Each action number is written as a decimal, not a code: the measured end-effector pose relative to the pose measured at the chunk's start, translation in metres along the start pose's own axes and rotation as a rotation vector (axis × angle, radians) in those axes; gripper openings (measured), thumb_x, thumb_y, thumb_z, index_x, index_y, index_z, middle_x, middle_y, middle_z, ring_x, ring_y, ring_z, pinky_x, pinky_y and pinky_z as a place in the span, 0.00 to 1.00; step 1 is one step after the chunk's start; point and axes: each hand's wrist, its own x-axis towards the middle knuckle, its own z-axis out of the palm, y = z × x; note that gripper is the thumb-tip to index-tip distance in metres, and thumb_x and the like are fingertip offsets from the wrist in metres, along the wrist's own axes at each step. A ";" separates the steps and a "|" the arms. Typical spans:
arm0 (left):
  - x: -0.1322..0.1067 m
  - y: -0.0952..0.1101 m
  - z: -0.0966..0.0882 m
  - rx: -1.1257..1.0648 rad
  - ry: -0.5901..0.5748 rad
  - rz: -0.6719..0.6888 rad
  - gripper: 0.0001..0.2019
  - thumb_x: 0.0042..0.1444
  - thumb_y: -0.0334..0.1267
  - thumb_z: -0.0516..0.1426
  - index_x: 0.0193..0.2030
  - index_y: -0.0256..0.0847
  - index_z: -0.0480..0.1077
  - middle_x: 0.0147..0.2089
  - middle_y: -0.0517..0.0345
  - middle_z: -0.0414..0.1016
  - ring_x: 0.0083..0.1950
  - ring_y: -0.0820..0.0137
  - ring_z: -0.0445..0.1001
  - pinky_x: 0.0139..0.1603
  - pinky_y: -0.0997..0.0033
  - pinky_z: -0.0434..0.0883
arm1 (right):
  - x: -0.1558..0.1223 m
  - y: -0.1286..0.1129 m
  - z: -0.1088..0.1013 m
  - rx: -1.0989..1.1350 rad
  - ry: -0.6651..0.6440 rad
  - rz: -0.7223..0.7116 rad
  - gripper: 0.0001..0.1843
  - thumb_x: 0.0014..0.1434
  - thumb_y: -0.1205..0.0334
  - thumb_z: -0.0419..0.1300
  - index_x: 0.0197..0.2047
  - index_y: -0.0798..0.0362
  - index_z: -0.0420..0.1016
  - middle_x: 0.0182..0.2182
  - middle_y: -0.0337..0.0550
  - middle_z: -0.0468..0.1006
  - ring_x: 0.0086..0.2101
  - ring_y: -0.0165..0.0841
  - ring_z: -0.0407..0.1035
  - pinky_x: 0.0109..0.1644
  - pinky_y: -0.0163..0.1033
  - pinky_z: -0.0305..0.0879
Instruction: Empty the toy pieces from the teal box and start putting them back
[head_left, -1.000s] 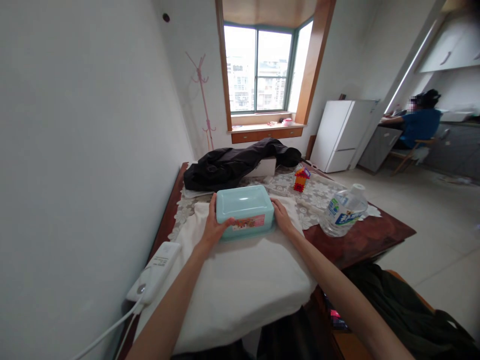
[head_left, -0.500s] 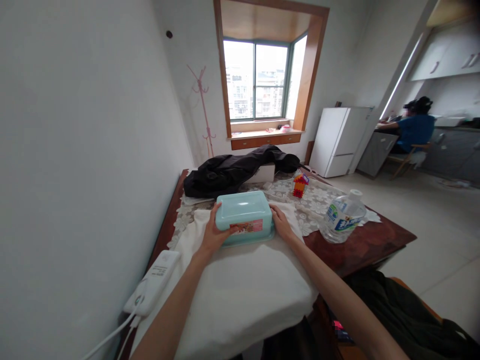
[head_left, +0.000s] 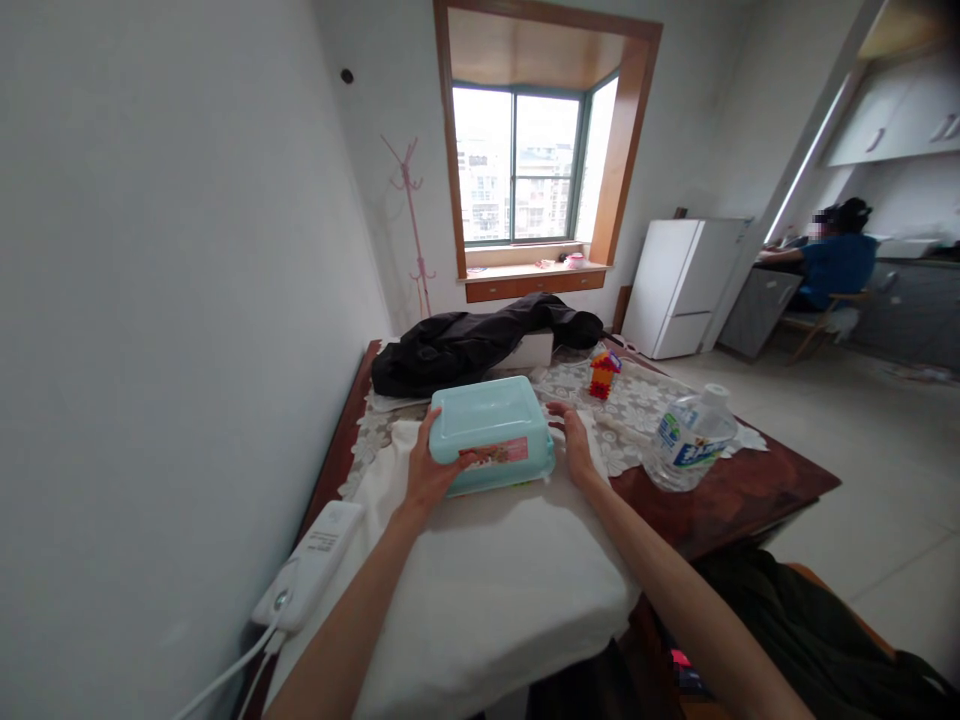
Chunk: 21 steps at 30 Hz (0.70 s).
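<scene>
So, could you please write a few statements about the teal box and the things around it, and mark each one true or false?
1. The left hand grips the teal box. True.
2. The right hand lies on the box lid. False: it is beside the box, open.
3. The box sits on a white cloth. True.
4. The water bottle stands left of the box. False: it is to the right.
</scene>
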 end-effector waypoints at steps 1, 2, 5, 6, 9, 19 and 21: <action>0.000 0.001 0.000 0.001 0.011 0.007 0.47 0.47 0.49 0.75 0.73 0.50 0.62 0.75 0.47 0.67 0.75 0.48 0.66 0.76 0.43 0.63 | 0.002 0.001 -0.001 0.044 0.032 0.020 0.28 0.69 0.33 0.51 0.51 0.44 0.80 0.55 0.48 0.79 0.55 0.45 0.72 0.58 0.52 0.72; 0.000 0.002 0.000 -0.002 0.018 0.013 0.47 0.47 0.49 0.75 0.73 0.50 0.63 0.75 0.47 0.67 0.75 0.48 0.66 0.76 0.42 0.63 | 0.003 0.003 -0.001 0.079 0.060 0.038 0.28 0.68 0.33 0.51 0.49 0.44 0.80 0.54 0.48 0.80 0.54 0.45 0.73 0.56 0.50 0.73; -0.001 0.004 0.000 -0.004 0.026 0.034 0.48 0.46 0.49 0.76 0.73 0.50 0.63 0.75 0.46 0.68 0.75 0.47 0.67 0.76 0.41 0.65 | 0.007 0.008 -0.003 0.137 0.113 0.070 0.28 0.68 0.32 0.51 0.47 0.45 0.81 0.52 0.47 0.80 0.51 0.42 0.74 0.52 0.46 0.74; -0.001 0.005 0.000 0.003 0.029 0.042 0.48 0.46 0.49 0.76 0.73 0.50 0.63 0.74 0.46 0.68 0.75 0.46 0.67 0.75 0.41 0.65 | 0.008 0.010 -0.003 0.145 0.126 0.073 0.29 0.68 0.32 0.50 0.46 0.45 0.81 0.51 0.47 0.80 0.50 0.41 0.74 0.51 0.46 0.74; -0.002 0.006 0.000 0.036 0.045 0.083 0.49 0.45 0.47 0.76 0.73 0.49 0.64 0.75 0.46 0.68 0.74 0.45 0.68 0.74 0.42 0.68 | 0.010 0.014 -0.005 0.135 0.151 0.081 0.30 0.68 0.30 0.50 0.45 0.45 0.81 0.50 0.47 0.81 0.48 0.40 0.74 0.50 0.45 0.74; -0.005 0.002 0.001 0.190 -0.041 0.231 0.52 0.46 0.53 0.76 0.75 0.47 0.58 0.80 0.38 0.58 0.75 0.43 0.67 0.72 0.40 0.69 | 0.010 0.013 -0.002 0.063 0.129 0.175 0.33 0.62 0.27 0.54 0.40 0.48 0.82 0.43 0.46 0.83 0.43 0.42 0.75 0.46 0.44 0.71; -0.004 0.001 0.003 0.190 -0.059 0.214 0.52 0.46 0.53 0.76 0.75 0.47 0.58 0.80 0.38 0.57 0.75 0.43 0.66 0.72 0.39 0.70 | 0.009 0.011 0.000 0.063 0.101 0.186 0.35 0.61 0.25 0.54 0.39 0.49 0.82 0.40 0.46 0.83 0.40 0.42 0.76 0.44 0.44 0.71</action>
